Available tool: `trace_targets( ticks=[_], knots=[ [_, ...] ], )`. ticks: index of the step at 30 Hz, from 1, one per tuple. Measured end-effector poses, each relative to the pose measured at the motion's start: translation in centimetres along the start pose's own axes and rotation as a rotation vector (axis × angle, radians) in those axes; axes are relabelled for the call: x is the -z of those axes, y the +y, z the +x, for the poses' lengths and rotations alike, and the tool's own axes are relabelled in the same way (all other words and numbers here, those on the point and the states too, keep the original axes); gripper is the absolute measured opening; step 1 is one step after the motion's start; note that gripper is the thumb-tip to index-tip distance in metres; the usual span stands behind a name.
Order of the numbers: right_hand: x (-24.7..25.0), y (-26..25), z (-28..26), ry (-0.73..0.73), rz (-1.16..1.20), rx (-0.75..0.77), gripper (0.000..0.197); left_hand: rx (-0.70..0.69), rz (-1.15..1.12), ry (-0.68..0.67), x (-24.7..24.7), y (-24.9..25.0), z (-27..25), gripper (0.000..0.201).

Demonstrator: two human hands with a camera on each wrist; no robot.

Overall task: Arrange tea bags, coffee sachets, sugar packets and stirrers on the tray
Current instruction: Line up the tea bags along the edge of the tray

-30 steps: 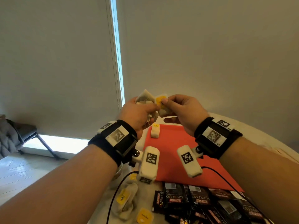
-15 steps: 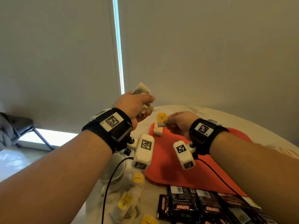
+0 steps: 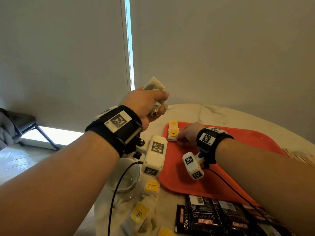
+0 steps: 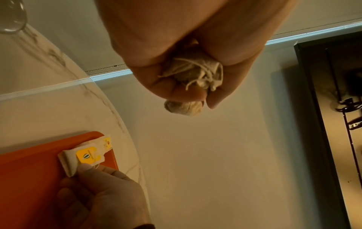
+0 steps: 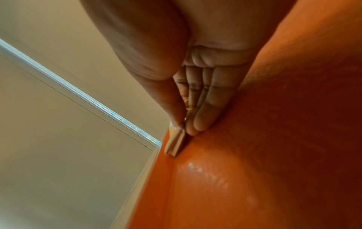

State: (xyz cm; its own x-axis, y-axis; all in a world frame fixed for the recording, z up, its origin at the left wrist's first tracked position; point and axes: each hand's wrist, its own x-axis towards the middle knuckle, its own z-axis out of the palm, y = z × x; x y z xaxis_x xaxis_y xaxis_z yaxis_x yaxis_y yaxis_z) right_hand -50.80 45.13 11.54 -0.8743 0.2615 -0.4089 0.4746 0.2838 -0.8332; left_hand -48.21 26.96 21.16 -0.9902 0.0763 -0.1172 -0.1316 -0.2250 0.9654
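Pinching the near end of a tea bag (image 3: 172, 135) between thumb and fingers (image 5: 201, 117), the right hand (image 3: 188, 133) lies low on the tray (image 3: 255, 150), at its far left corner. That bag lies flat on the tray with its yellow tag up, and it overlaps a second bag (image 3: 173, 123) lying just beyond it, right at the tray's far edge. In the right wrist view the fingers are pressed close together against the orange surface, with the bag's edge and a bit of string between them and the thumb.

The left hand (image 3: 144, 106) is raised above the bench (image 3: 213, 113), left of the tray, and is clenched around a bunch of bags (image 3: 154, 84). One bag sticks out above the fist, and crumpled paper and tangled strings (image 4: 192, 72) show below it in the left wrist view.

Left of the tray's near corner stands a glass bowl (image 3: 124, 176). Near it, by the tray's near left corner, more loose bags (image 3: 144, 212) with yellow tags lie in a heap on the bench. Black coffee sachets (image 3: 204, 217) lie fanned out along the tray's near edge, overlapping one another. Right of the tray, pale wooden stirrers (image 3: 303, 157) lie on the bench.
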Motion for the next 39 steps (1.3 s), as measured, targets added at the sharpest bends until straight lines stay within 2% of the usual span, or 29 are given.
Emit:
trace_targets(
  ticks=[5,10,14,17,20,23,26,29,30,34,39],
  knots=[
    [0.3,0.0,0.7,0.030,0.006,-0.018,0.017,0.007,-0.001,-0.007,0.1,-0.2,0.1,0.036],
    [0.6,0.1,0.9,0.035,0.016,-0.037,0.004,0.018,0.013,-0.004,-0.1,-0.6,0.0,0.037],
    [0.6,0.1,0.2,0.041,0.047,-0.011,0.005,0.065,-0.001,-0.020,-0.2,-0.9,-0.2,0.028],
    [1.3,-0.5,-1.4,0.027,0.165,0.125,0.009,0.117,-0.033,-0.025,-0.5,-0.7,-0.9,0.024],
    [2.6,-1.8,-4.9,0.009,0.288,0.339,0.013,0.158,-0.129,-0.005,-0.9,-0.4,-1.8,0.032],
    [3.8,-3.0,-9.0,-0.068,0.372,0.504,0.014,0.173,-0.217,0.015,-1.5,-0.2,-3.1,0.034],
    [4.4,-3.1,-12.3,-0.149,0.307,0.568,0.022,0.169,-0.271,0.011,-2.3,-0.3,-4.7,0.034],
    [4.6,-2.7,-14.3,-0.193,0.251,0.548,0.045,0.175,-0.305,0.024,-3.0,-0.8,-5.9,0.034],
    [4.8,-2.6,-14.8,-0.192,0.250,0.543,0.046,0.177,-0.317,0.031,-3.1,-1.0,-6.3,0.034],
    [5.6,-2.2,-16.0,-0.159,0.272,0.556,0.014,0.193,-0.341,0.045,-3.4,-1.7,-7.1,0.039],
    [7.1,-2.2,-17.0,-0.165,0.386,0.596,0.009,0.230,-0.388,0.076,-3.1,-2.0,-7.5,0.034]
  ],
)
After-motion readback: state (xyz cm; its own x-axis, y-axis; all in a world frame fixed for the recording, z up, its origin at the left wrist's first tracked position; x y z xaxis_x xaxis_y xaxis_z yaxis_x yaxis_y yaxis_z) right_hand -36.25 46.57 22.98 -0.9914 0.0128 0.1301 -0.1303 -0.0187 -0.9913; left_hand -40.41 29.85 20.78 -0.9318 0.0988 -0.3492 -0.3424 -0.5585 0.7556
